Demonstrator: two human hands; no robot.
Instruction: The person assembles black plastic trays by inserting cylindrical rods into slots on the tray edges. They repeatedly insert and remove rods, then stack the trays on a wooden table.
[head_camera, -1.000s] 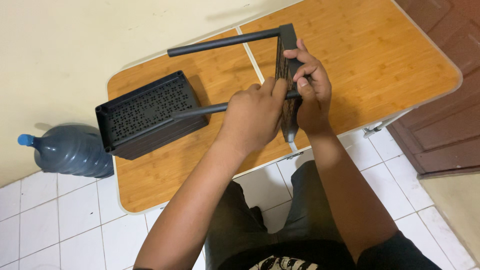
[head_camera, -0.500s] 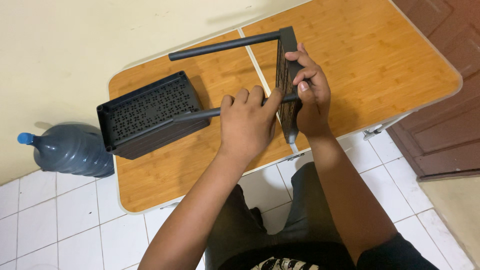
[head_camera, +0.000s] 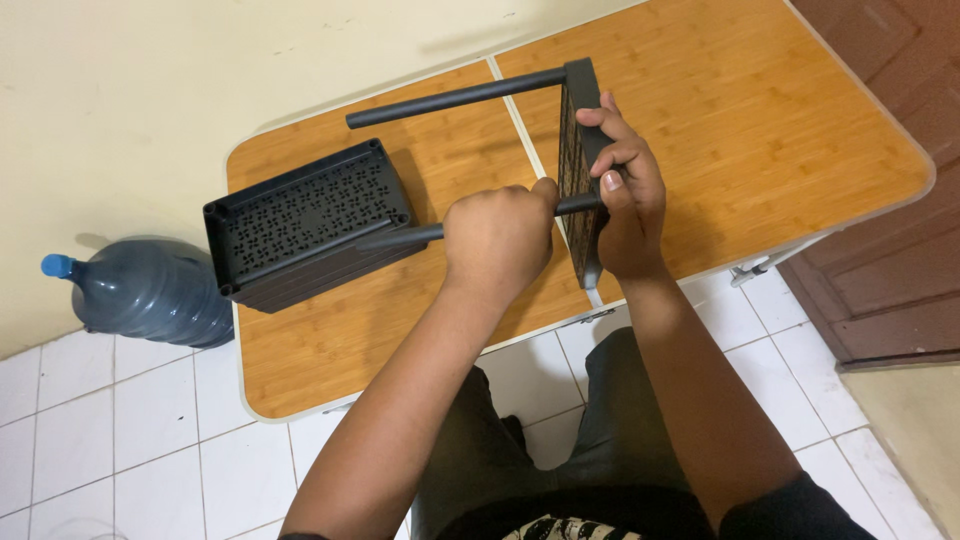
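Two bare hands work at the centre of the frame, above a wooden folding table (head_camera: 780, 120) seen from overhead. At centre, the left hand (head_camera: 495, 240) is curled into a fist around a dark rod (head_camera: 400, 237) that runs leftward across the table. Just to its right, the right hand (head_camera: 625, 200) clamps its fingers over the edge of a black perforated panel (head_camera: 580, 110) standing on its side. A second dark rod (head_camera: 455, 98) sticks out from the panel's top toward the upper left. At left centre, a black perforated tray (head_camera: 300, 220) lies on the table. Beyond the table's left edge, a blue water jug (head_camera: 150, 290) lies on the white tiled floor (head_camera: 120, 430).
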